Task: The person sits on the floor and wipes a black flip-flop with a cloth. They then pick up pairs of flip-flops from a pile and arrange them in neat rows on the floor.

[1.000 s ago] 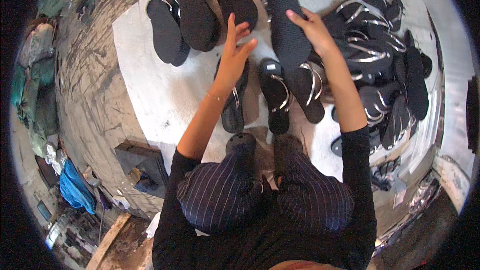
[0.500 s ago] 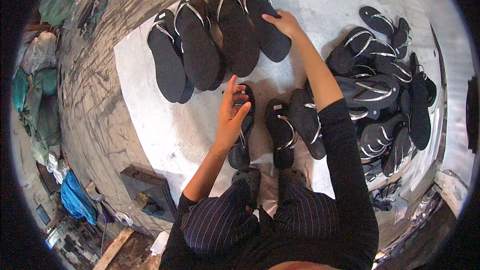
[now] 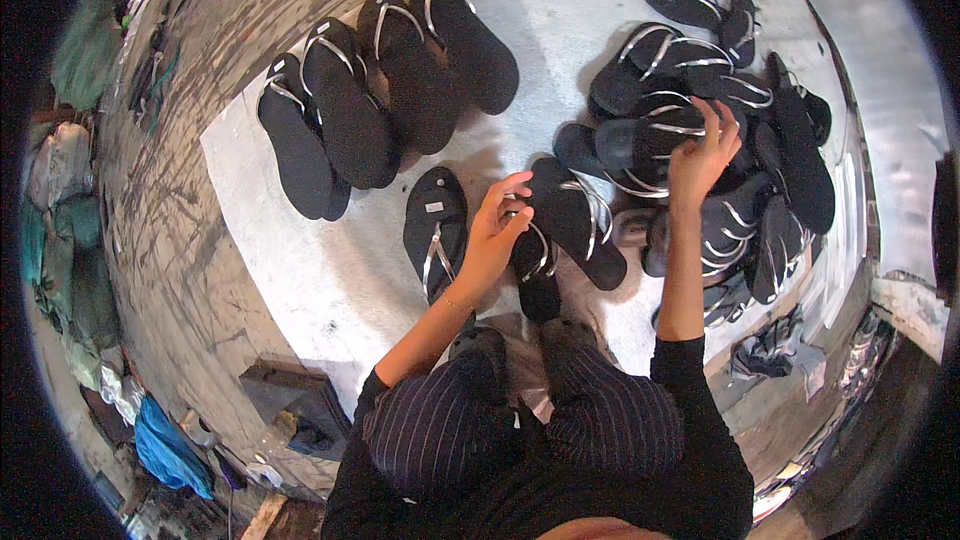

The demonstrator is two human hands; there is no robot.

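Observation:
My right hand [image 3: 705, 155] is over a pile of black flip-flops [image 3: 690, 65] with silver straps, its half-curled fingers apart at a flip-flop [image 3: 620, 145] lying sideways there. Whether they touch it is hard to make out. My left hand [image 3: 498, 230], fingers spread and holding nothing, hovers in front of me. Beside it are a flip-flop [image 3: 436, 205] on the left and another [image 3: 562, 208] on the right, with one more [image 3: 540, 295] partly hidden between them. Several flip-flops stand in a slanted row at the far left, the rightmost one [image 3: 480, 55] being farthest away.
All the flip-flops lie on a pale sheet [image 3: 290, 285] spread over a scuffed floor [image 3: 165, 240]. A dark block [image 3: 295, 400] sits by the sheet's near left corner. Farther left are a blue plastic bag [image 3: 165, 450] and green sacks [image 3: 72, 215].
My right hand has let go of the row's rightmost flip-flop and moved right and nearer to the pile. My left hand stays raised and open. The whole view has shifted.

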